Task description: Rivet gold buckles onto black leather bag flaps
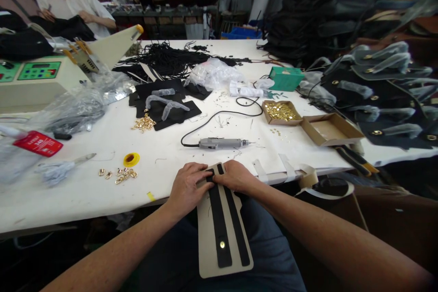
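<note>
A beige bag panel (208, 255) with two black strips leans from my lap up to the table edge. One strip (219, 219) carries a round gold stud (222, 245) near its lower end. My left hand (188, 187) grips the panel's upper left side, its fingers pressed on the strip's top end. My right hand (236, 176) is closed around the upper right edge, its fingertips meeting the left ones. Whatever small part lies under the fingertips is hidden. Just beyond the hands, a grey electric screwdriver (222, 143) lies on its side, its black cord running back.
On the white table (164, 146) are gold ring fittings (126, 174), a yellow tape roll (131, 159), and a box of gold studs (282, 113) beside an open cardboard box (330, 130). Pliers (357, 160) lie at the right edge. A machine (44, 77) stands left; a person (78, 9) works behind it.
</note>
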The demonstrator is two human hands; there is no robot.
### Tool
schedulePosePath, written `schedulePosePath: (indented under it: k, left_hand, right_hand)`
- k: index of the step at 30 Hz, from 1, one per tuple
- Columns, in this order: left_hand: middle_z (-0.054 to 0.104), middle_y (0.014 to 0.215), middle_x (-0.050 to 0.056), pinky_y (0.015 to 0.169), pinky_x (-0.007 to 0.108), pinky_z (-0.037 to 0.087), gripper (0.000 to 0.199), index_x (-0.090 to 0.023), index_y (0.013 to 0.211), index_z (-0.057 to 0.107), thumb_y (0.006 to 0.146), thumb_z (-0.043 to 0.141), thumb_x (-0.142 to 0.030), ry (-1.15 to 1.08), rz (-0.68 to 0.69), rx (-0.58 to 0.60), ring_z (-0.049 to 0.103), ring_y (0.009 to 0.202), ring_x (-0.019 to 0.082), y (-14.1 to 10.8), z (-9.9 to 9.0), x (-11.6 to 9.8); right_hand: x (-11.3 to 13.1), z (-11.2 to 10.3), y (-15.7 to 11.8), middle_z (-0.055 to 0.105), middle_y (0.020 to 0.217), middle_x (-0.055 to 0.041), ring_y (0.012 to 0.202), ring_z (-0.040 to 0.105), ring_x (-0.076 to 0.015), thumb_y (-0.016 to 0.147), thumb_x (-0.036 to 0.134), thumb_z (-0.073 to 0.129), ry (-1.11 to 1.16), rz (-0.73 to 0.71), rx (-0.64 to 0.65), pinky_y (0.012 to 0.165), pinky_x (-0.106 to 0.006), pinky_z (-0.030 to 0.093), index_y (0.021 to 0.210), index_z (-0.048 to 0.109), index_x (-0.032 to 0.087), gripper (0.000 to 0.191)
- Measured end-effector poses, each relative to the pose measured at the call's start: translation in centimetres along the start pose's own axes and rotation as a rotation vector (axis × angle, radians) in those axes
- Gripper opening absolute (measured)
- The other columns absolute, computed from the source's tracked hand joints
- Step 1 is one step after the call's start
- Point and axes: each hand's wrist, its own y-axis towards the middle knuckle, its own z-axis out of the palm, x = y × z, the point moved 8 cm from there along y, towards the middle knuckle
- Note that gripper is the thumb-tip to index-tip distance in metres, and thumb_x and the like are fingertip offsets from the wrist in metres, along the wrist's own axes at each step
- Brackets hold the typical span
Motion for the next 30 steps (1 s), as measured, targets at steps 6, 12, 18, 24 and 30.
schedulePosePath:
  k: [6,12,18,24,30]
  left_hand:
    - [0.077,0.128,0.007,0.106,0.052,0.052,0.026,-0.026,0.115,0.081,0.09,0.076,-0.032,0.004,0.014,0.006,0.064,0.122,0.031,-0.4,0.6,0.6]
    - [0.078,0.127,0.004,0.107,0.056,0.053,0.028,-0.032,0.112,0.083,0.089,0.074,-0.045,0.012,0.045,-0.003,0.065,0.123,0.034,-0.3,1.6,1.9]
    - [0.079,0.125,0.002,0.104,0.056,0.057,0.031,-0.034,0.109,0.083,0.088,0.072,-0.054,0.032,0.059,-0.024,0.068,0.12,0.034,-0.5,2.0,2.6]
    - [0.078,0.127,0.001,0.104,0.054,0.059,0.036,-0.037,0.11,0.083,0.088,0.07,-0.062,0.07,0.086,-0.031,0.068,0.122,0.033,-0.7,2.4,3.3]
    - [0.078,0.128,-0.001,0.101,0.054,0.06,0.037,-0.04,0.111,0.082,0.087,0.068,-0.065,0.105,0.097,-0.04,0.068,0.123,0.034,-1.0,2.8,3.9]
  right_hand:
    - [0.0,-0.3,-0.5,0.075,0.076,-0.0045,0.077,0.068,-0.0201,0.078,0.039,0.074,0.041,-0.082,-0.023,0.06,-0.025,0.041,0.084,0.081,0.018,0.024]
    - [-6.2,-5.0,-1.8,0.077,0.086,0.0009,0.076,0.067,-0.0144,0.084,0.041,0.074,0.224,-0.16,-0.446,0.071,-0.023,0.047,0.111,0.079,0.022,0.034]
    - [-18.7,-12.2,-4.6,0.08,0.091,-0.0027,0.086,0.071,-0.0177,0.092,0.035,0.06,0.102,0.087,-0.723,0.08,-0.026,0.05,0.096,0.08,0.019,0.025]
    - [-24.4,-16.5,-5.3,0.08,0.097,-0.0049,0.091,0.07,-0.0198,0.094,0.033,0.059,-0.046,0.189,-0.802,0.083,-0.028,0.048,0.099,0.08,0.019,0.026]
    - [-25.0,-18.7,-2.7,0.079,0.107,-0.0052,0.097,0.069,-0.0207,0.095,0.033,0.061,-0.185,0.233,-0.764,0.082,-0.029,0.045,0.111,0.081,0.022,0.027]
